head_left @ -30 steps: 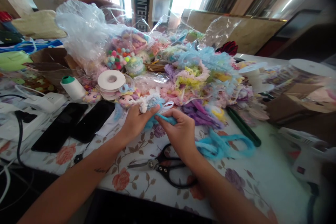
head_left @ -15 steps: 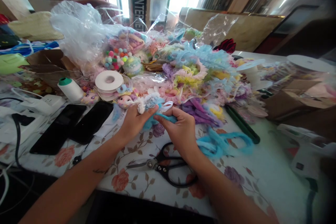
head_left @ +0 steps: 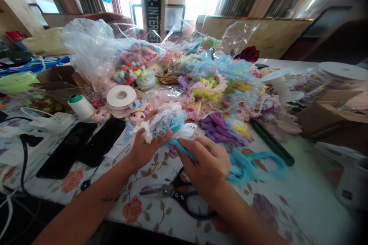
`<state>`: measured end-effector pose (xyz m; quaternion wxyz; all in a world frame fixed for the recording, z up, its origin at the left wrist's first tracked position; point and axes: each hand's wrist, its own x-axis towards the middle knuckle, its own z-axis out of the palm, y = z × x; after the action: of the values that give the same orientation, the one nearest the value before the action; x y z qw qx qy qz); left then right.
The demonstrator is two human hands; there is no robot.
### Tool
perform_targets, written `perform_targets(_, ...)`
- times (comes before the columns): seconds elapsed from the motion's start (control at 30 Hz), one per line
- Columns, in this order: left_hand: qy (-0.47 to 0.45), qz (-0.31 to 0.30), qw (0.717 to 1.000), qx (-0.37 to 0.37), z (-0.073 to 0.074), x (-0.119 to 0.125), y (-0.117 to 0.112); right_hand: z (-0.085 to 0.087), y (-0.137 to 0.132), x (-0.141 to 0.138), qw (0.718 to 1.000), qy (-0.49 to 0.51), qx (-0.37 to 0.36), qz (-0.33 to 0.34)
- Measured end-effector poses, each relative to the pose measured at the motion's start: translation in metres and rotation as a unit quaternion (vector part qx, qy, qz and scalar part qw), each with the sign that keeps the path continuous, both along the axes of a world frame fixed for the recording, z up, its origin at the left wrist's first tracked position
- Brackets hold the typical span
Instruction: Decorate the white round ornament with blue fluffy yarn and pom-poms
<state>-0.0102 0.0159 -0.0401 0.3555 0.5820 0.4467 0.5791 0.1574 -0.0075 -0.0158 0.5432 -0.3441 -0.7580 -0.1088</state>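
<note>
My left hand [head_left: 143, 146] is closed on a frilly blue-and-white lace ornament [head_left: 166, 120], lifted a little above the flowered tablecloth [head_left: 161, 203]. My right hand [head_left: 208, 162] pinches a fuzzy blue cord [head_left: 253, 164] where it meets that ornament; the cord trails off to the right across the cloth. A white tag [head_left: 188, 129] sticks out between the two hands. Black scissors [head_left: 178, 193] lie on the cloth just under my right wrist.
A heap of pastel lace trims [head_left: 218, 88] and plastic bags [head_left: 92, 49] fills the table behind. Two black phones [head_left: 83, 147], a ribbon reel [head_left: 121, 96], a thread spool [head_left: 80, 106] and a power strip [head_left: 48, 116] lie left. A glue gun [head_left: 345, 176] and boxes [head_left: 330, 116] sit right.
Both hands have lifted and turned the lace ornament toward me, so its frills and white tag show more. The right hand has slid down along the blue cord.
</note>
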Motion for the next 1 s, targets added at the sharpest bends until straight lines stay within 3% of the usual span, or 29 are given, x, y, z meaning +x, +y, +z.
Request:
perform_targets(0.27,0.071,-0.002,0.996,0.048,0.005,-0.005,0.002,0.005,-0.003,0.005,0.997,-0.057,0.039,0.014)
perform_targets(0.47,0.066,0.007,0.997,0.034,0.005,-0.004,0.002,0.004,0.0,0.002,0.998,-0.05,0.028,0.011)
perform_targets(0.77,0.037,-0.018,0.999,0.011,0.008,0.0,0.004,0.012,0.002,-0.001,0.983,0.071,-0.164,0.036)
perform_targets(1.0,0.026,-0.044,0.999,-0.002,0.016,0.004,0.002,0.016,0.008,0.003,0.918,0.166,-0.348,0.092)
